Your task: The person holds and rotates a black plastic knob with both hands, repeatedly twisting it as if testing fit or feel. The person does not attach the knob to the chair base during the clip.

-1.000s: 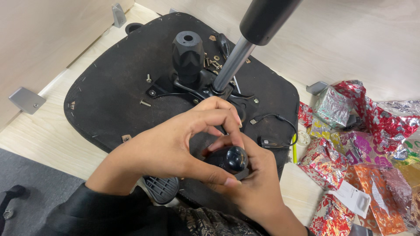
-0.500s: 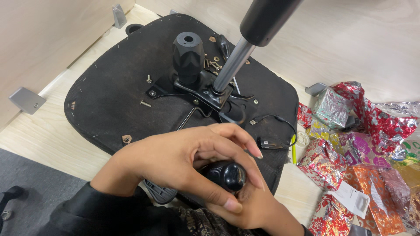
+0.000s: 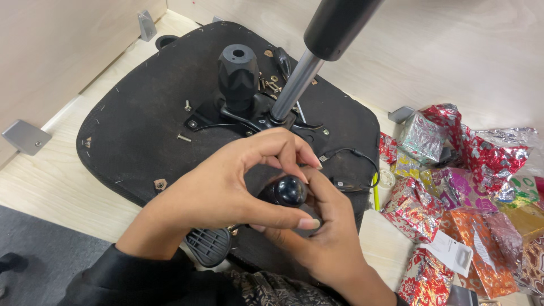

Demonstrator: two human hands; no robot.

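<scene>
Black glossy knob (image 3: 290,190) sits between both hands, above the near edge of an upturned chair seat (image 3: 141,130) lying underside-up on a pale wooden floor (image 3: 51,187). Left hand (image 3: 226,190) curled around the knob from the left; thumb underneath, forefinger arched over the top, fingers half closed and touching it. Right hand (image 3: 326,226) cupped under and behind the knob, fingers bent, gripping from the right. What the knob is mounted on is hidden by the hands.

Surroundings: metal gas-lift column (image 3: 294,85) rises tilted from the seat's centre plate, its black sleeve (image 3: 337,22) close to the camera. Ribbed black adjuster (image 3: 238,73) stands just left of the column. Loose screws (image 3: 271,85) lie near its base. Thin black cable (image 3: 357,161) loops at the seat's right edge. Grey vented plastic part (image 3: 208,246) shows below the left wrist. Crumpled foil wrapping paper (image 3: 453,187), red, silver and orange, piled to the right. Metal brackets (image 3: 25,137) sit along the wooden wall at left.
</scene>
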